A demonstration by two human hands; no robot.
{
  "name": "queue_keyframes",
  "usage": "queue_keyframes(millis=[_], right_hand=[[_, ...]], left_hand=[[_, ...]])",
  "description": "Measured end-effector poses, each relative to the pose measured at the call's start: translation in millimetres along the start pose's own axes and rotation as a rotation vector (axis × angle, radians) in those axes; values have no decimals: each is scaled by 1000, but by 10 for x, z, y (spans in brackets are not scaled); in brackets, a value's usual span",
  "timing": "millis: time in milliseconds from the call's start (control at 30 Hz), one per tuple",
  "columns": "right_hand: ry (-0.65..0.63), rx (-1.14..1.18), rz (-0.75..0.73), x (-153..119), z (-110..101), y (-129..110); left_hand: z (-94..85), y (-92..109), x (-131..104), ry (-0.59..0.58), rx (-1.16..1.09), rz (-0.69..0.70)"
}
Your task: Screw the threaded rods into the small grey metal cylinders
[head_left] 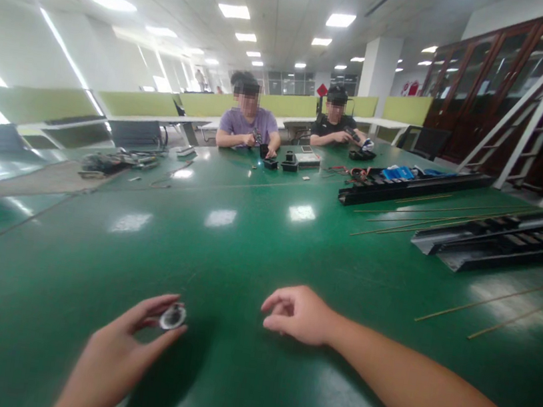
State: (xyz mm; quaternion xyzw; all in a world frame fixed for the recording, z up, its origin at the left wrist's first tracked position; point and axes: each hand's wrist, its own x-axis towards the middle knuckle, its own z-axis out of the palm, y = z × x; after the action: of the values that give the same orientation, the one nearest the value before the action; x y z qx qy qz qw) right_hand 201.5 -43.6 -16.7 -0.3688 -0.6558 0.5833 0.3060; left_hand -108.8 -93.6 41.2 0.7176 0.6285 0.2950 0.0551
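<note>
On my feed the left hand [123,344] has its fingers gripping a small, round, white-rimmed part [173,317], perhaps metal, above the glossy green desk [244,253]; the right hand [301,315] hangs half-open.

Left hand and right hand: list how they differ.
The left hand holds a small round part between thumb and fingers; the right hand holds nothing visible. Little forearm shows behind the left hand; a long stretch shows behind the right hand. Both are bare, over the green table.

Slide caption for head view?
Left hand holds a small round part over the green table; right hand nearby, loosely curled.
</note>
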Motion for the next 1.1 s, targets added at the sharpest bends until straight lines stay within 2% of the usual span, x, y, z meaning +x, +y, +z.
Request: queue_keyframes(millis=[67,167,233,333,500,733,933,1033,1100], right_hand=[[65,-1,15,40,-77,32],[62,55,41,86,-173,63],[54,76,46,104,-210,76],[57,87,30,118,-224,98],[64,110,1,118,-211,123],[34,54,76,102,-197,75],[1,158,89,101,-154,66],[20,220,97,108,-142,66],[44,264,108,116,-142,68]], left_hand=[[231,215,134,-107,-54,53],[506,506,300,-189,-109,173],[625,611,377,-203,-135,225],[722,660,444,-221,-164,254],[755,661,437,-244,-220,288],[752,671,321,-279,-244,293],[787,678,320,-284,-243,309],[713,706,302,-219,-239,312],[574,735,239,-107,-229,316]])
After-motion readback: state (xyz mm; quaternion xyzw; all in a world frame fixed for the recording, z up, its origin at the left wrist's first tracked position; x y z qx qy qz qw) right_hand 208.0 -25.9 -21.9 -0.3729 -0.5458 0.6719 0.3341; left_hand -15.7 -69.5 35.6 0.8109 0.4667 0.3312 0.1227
